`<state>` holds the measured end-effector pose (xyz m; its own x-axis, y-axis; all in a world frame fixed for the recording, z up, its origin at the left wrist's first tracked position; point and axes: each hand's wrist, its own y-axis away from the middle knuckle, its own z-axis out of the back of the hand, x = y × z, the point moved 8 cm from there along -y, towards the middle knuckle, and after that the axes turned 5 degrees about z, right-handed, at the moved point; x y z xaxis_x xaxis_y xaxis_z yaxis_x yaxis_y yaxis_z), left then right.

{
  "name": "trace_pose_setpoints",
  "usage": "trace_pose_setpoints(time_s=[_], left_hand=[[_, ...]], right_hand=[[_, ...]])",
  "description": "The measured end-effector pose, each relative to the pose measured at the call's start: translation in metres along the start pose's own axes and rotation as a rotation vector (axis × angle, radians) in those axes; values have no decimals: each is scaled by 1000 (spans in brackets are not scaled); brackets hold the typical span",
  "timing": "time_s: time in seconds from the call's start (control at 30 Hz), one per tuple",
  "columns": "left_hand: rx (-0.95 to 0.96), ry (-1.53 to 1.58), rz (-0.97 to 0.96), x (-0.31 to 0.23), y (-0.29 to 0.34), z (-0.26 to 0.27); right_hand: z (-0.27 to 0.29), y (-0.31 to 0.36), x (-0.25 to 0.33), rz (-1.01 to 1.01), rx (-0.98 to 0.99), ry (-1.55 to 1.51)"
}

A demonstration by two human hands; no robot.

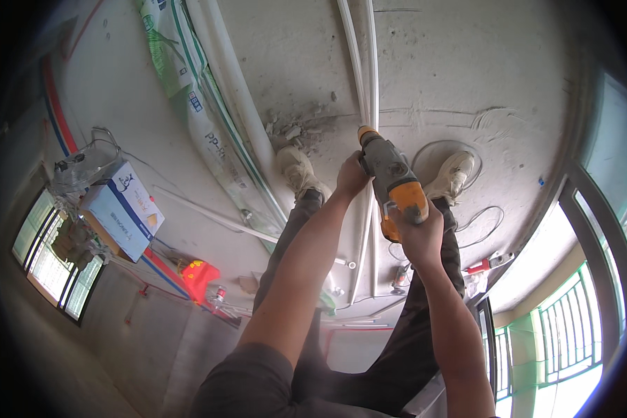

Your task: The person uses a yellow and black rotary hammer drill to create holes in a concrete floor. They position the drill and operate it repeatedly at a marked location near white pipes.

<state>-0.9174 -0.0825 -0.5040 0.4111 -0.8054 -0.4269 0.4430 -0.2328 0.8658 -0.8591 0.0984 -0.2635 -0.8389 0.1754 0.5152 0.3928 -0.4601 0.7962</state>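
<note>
While one grey-and-yellow power drill (391,169) is held over the floor (481,63) between two pale shoes (454,174), both hands are closed on it: the left hand (353,174) wraps its side near the front (most of those fingers are hidden), and the right hand (419,231) clasps its rear. Two thin white pipes (374,70) run beneath it, and one patch of rubble (296,129) lies near the left toe.

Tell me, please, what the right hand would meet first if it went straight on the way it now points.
The right hand would first meet the power drill, which it holds at the rear; beyond that, the white pipes seem roughly in line, though depth is unclear.
</note>
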Motion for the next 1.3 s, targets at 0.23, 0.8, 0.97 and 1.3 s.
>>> trace_pose_setpoints(time_s=[0.23, 0.8, 0.97, 1.3], left_hand=[[-107, -153, 5, -39, 17, 12], [-164, -362, 114, -37, 7, -25], [-165, -376, 139, -41, 6, -30], [72, -141, 279, 8, -16, -34]], right_hand=[[6, -14, -8, -33, -24, -66], [54, -39, -82, -125, 47, -315], [63, -50, -86, -133, 43, -368], [58, -43, -103, -187, 10, -384]])
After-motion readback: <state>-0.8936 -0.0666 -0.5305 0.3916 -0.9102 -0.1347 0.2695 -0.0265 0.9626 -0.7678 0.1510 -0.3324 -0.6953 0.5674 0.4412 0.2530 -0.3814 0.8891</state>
